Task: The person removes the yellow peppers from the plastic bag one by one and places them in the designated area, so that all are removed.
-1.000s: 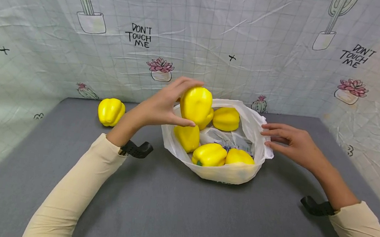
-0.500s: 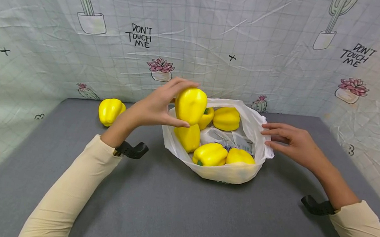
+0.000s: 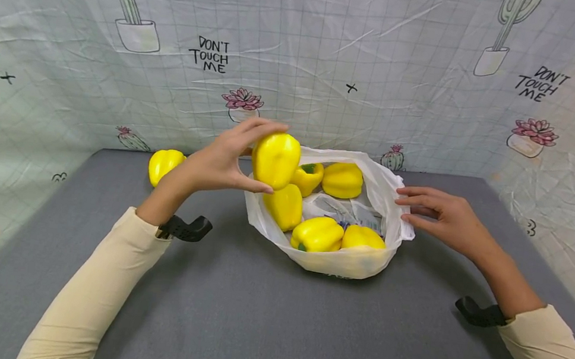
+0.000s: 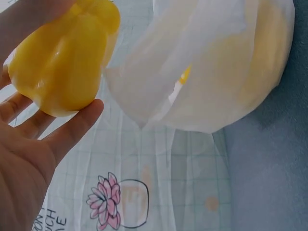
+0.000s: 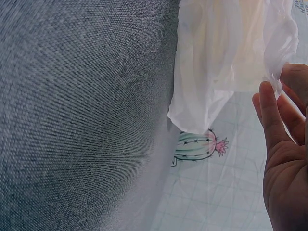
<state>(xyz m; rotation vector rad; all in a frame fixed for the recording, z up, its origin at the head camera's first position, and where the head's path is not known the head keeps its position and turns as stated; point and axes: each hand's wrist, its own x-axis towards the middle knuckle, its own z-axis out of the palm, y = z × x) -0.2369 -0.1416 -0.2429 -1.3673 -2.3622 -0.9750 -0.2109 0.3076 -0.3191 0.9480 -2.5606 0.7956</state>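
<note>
My left hand [image 3: 220, 156] grips a yellow bell pepper [image 3: 275, 160] between thumb and fingers, raised over the left rim of a white plastic bag [image 3: 347, 264]. In the left wrist view, the fingers curve around the held pepper [image 4: 65, 62], beside the bag's wall [image 4: 192, 86]. My right hand [image 3: 449, 220] pinches the bag's right rim; the right wrist view has a fold of plastic [image 5: 279, 48] between its thumb and fingers. Inside the open bag lie several more yellow peppers, among them one at the front [image 3: 318, 234] and one at the back [image 3: 342, 180].
A single yellow pepper [image 3: 165, 166] sits on the grey table [image 3: 268, 333] at the back left, partly behind my left wrist. Close behind the table hangs a printed cloth [image 3: 304, 44] with cactus drawings. Dark bands [image 3: 187, 228] are on both wrists.
My left hand has moved left with the pepper, from over the bag's inside to its left rim. The pepper with a green stem behind it is now more exposed. My right hand stays put.
</note>
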